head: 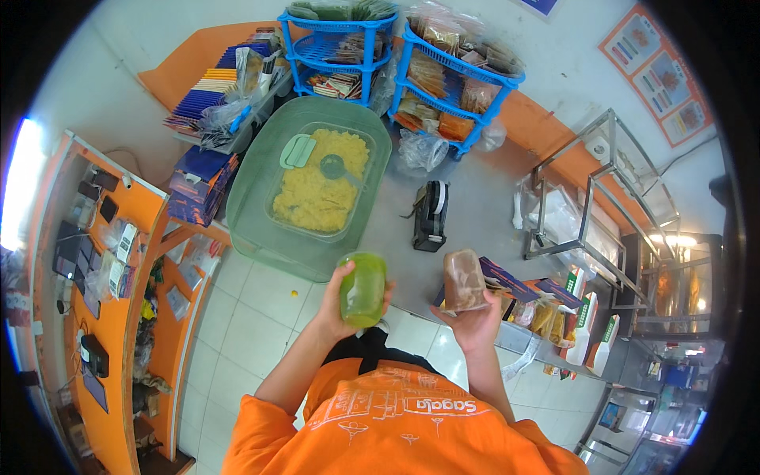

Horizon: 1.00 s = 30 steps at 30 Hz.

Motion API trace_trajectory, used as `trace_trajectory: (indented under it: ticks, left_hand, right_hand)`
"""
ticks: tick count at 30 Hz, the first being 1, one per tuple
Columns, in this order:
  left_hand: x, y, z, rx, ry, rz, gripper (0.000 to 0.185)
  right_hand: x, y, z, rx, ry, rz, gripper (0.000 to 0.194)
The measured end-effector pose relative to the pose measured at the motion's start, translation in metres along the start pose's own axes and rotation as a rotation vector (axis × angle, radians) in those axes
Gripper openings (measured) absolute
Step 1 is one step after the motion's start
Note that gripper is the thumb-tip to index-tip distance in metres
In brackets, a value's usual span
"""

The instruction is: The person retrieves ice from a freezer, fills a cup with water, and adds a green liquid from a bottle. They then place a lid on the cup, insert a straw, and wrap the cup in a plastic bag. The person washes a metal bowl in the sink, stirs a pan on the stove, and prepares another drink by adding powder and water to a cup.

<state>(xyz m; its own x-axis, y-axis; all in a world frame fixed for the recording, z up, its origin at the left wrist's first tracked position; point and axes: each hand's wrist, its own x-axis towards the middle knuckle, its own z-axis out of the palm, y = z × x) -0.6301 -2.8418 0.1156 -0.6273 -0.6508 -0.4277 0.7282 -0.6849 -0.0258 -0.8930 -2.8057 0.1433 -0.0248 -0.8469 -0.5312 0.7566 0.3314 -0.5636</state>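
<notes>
My left hand (336, 309) grips a clear plastic tub (363, 291) with bright green contents, its thumb along the near side. In my right hand (477, 326) is a second clear tub (464, 279), filled with something brown, its base resting on my palm and fingers. Both tubs are held apart, in front of my body at the table's front edge. Beyond the green tub stands a large green plastic basin (252, 205). Inside it sits a clear container holding a yellow crumbly food (320, 184), with a dark scoop (332, 167) lying on top.
A black tape dispenser (430, 217) stands on the metal table (475, 205). Blue tiered racks (457, 89) with packets line the wall. A metal frame (585, 208) rises at right. Folded boxes (202, 184) are stacked left of the basin, near an orange shelf unit (113, 320).
</notes>
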Motion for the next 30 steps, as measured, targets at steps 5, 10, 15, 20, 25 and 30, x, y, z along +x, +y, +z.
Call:
trace_trajectory:
  ticks: [5, 10, 15, 20, 25, 30]
  left_hand:
    - [-0.003, -0.021, -0.007, 0.385, 0.280, 0.130, 0.055]
    - [0.003, -0.009, -0.009, -0.093, 0.359, 0.175, 0.049]
    - [0.013, -0.024, 0.003, 1.019, 0.396, 0.844, 0.048]
    - [0.025, -0.029, 0.010, 0.491, 0.284, 0.605, 0.052]
    - [0.025, -0.020, 0.013, 1.465, 0.346, 1.298, 0.049]
    - [0.018, -0.022, 0.013, 0.334, 0.389, 0.334, 0.054]
  right_hand:
    - [0.016, 0.011, -0.016, 0.428, -0.404, 0.246, 0.060]
    - [0.019, 0.010, -0.007, -0.033, -0.150, -0.069, 0.047]
    - [0.011, 0.005, 0.004, 0.429, -0.295, 0.353, 0.045]
    - [0.007, -0.006, 0.008, 0.208, -0.192, 0.167, 0.041]
    - [0.010, -0.006, 0.013, 0.315, -0.200, 0.189, 0.043]
    - [0.017, -0.009, 0.020, 0.134, -0.254, 0.166, 0.042]
